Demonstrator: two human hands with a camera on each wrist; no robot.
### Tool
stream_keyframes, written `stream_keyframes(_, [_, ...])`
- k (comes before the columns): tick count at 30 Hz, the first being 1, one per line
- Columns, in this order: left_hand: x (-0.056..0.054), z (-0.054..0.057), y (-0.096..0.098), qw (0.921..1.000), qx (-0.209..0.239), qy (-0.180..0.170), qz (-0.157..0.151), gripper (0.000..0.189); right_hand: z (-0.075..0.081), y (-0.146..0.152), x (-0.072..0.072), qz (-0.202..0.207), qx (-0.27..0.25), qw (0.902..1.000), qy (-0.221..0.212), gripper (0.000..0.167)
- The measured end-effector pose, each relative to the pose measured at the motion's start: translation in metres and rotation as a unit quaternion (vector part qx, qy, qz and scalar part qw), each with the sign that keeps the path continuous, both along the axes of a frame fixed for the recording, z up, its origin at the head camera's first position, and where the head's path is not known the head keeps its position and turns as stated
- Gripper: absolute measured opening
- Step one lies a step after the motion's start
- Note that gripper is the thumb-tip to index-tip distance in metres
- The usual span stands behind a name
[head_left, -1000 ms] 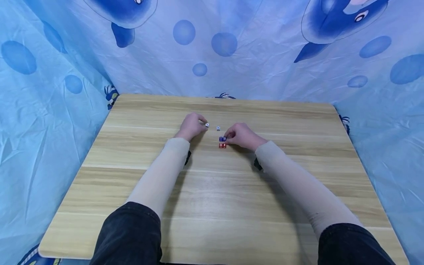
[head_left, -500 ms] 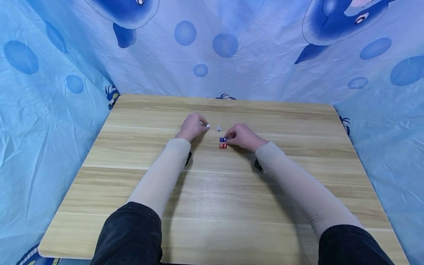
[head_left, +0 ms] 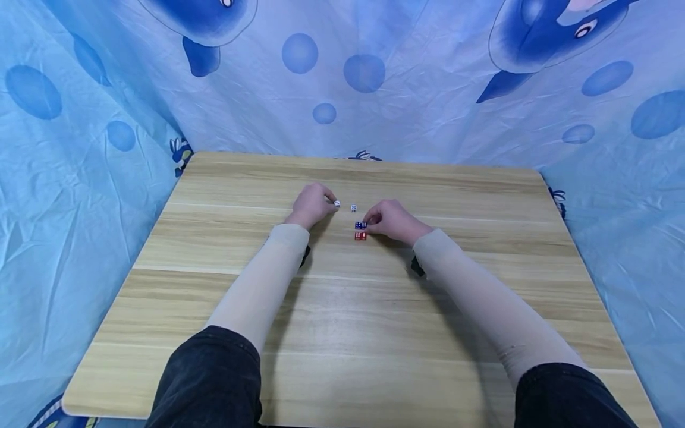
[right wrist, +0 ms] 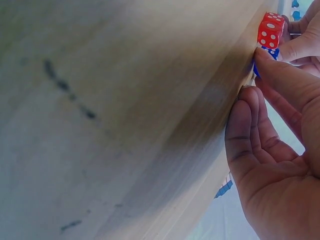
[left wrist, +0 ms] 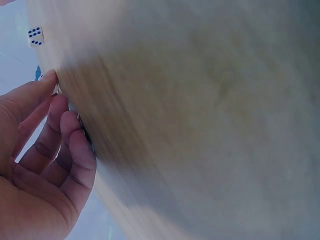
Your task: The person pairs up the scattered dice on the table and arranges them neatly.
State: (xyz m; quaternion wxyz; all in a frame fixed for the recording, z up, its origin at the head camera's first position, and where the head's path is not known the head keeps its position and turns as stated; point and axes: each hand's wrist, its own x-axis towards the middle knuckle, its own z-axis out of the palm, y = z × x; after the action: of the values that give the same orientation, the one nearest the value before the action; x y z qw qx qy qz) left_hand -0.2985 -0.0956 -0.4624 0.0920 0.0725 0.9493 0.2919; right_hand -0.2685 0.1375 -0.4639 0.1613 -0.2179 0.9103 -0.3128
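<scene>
In the head view my left hand (head_left: 312,205) pinches a white die (head_left: 337,204) between thumb and fingertips. Just to its right, a second white die (head_left: 354,208) stands by itself on the table; it shows with blue pips as a white die (left wrist: 35,36) in the left wrist view. My right hand (head_left: 393,219) pinches the right end of a side-by-side pair of blue dice (head_left: 358,225). Directly in front of the blue pair sits a pair of red dice (head_left: 360,236). The right wrist view has a red die (right wrist: 271,31) beyond the thumb, with the blue die (right wrist: 272,52) partly hidden behind the thumb tip.
The wooden table (head_left: 342,333) carries the dice toward its back half. A blue curtain (head_left: 407,119) with whales and bubbles hangs behind and along both sides. Both forearms, in pale sleeves, reach in from the front.
My left hand has edged slightly right with its white die, narrowing the gap to the other white die. My right hand and the blue and red dice keep their places.
</scene>
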Motion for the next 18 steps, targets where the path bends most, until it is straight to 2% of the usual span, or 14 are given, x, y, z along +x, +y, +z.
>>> stream_keyframes(18, [0.010, 0.002, 0.009, 0.9997, 0.004, -0.005, -0.025, 0.014, -0.002, 0.002, 0.000, 0.005, -0.011, 0.9999, 0.006, 0.016])
